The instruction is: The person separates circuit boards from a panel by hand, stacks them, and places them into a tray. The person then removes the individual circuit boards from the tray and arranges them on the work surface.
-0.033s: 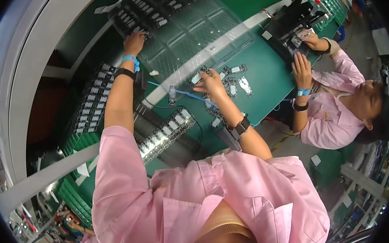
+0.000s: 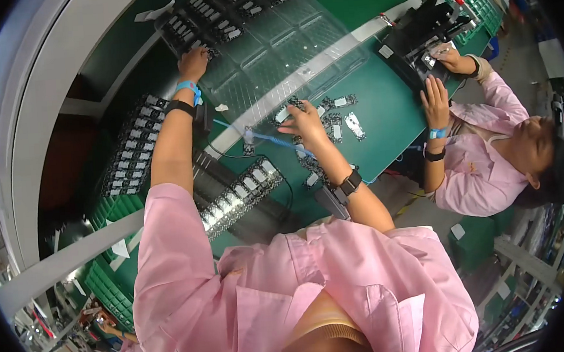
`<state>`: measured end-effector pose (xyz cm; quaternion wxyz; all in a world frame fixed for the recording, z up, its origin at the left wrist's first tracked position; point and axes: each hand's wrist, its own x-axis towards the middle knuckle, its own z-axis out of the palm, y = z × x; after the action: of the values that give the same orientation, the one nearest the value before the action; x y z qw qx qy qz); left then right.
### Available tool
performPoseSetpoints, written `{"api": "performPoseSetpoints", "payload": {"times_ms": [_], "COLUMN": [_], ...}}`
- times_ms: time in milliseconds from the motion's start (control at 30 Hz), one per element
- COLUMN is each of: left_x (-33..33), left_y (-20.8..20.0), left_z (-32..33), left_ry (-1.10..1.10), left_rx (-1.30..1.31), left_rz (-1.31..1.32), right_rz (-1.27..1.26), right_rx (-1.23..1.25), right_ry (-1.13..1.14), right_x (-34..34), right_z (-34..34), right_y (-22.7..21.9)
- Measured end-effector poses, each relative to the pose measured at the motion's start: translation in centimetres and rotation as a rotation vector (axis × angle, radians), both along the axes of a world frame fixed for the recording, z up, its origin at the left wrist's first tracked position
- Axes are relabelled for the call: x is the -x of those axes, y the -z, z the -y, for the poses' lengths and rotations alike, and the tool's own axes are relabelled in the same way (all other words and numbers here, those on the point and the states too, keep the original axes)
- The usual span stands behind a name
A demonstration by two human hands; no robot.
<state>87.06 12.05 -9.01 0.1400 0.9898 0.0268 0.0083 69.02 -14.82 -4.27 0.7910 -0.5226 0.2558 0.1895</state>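
My left hand (image 2: 193, 64) reaches to the near left corner of a clear plastic tray (image 2: 267, 62). Its fingers are closed on the edge of a small black circuit board (image 2: 213, 52) in that corner. Rows of similar boards (image 2: 205, 11) fill the tray's far left part. Above the green table, my right hand (image 2: 307, 123) has thumb and fingers curled about another circuit board (image 2: 282, 114), dark with a pale silvery plate; the fingertips partly cover it. Loose boards (image 2: 336, 131) lie just right of this hand, one of them (image 2: 355, 125) mostly silvery-white.
Rows of boards stand at left (image 2: 137, 147) and close before me (image 2: 241, 195). A blue coiled cord (image 2: 266, 136) runs from my left wrist toward my right. At right, a co-worker's hands (image 2: 438, 103) work at a black fixture (image 2: 416, 42) with a red handle. Green crates (image 2: 110, 286) stand lower left.
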Motion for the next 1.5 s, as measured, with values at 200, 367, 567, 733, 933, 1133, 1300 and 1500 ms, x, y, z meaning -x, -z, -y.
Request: {"api": "performPoseSetpoints", "payload": {"times_ms": [200, 367, 567, 733, 933, 1133, 1300, 1500], "left_x": [0.6, 1.5, 1.2, -0.2, -1.3, -1.5, -0.7, 1.5], "left_y": [1.7, 0.8, 1.2, 1.4, 0.5, 1.1, 1.7, 4.8], "left_z": [2.0, 1.7, 2.8, 3.4, 3.6, 1.3, 1.8, 3.2], "left_ry": [-0.056, -0.046, 0.003, -0.051, -0.139, -0.113, -0.504, -0.682], "left_rx": [-0.019, 0.072, -0.023, -0.024, 0.135, 0.444, 0.992, 1.252], "left_rz": [0.064, -0.013, 0.084, 0.016, -0.244, -0.024, 0.128, 0.419], "right_rz": [0.121, 0.224, 0.250, 0.251, 0.183, 0.119, 0.126, 0.123], "right_rx": [0.032, 0.084, 0.095, 0.075, 0.024, 0.046, 0.078, 0.068], "right_ry": [-0.055, -0.043, -0.123, -0.153, -0.075, -0.069, -0.046, -0.088], "right_x": [-6.1, -9.1, -7.6, -6.2, -2.8, -0.2, 0.3, 0.8], "right_z": [-2.2, -4.1, -4.5, -3.4, -0.7, 2.1, 3.6, 2.7], "right_y": [0.8, 0.8, 0.9, 1.2, 1.0, 0.6, 0.8, 0.4]}}
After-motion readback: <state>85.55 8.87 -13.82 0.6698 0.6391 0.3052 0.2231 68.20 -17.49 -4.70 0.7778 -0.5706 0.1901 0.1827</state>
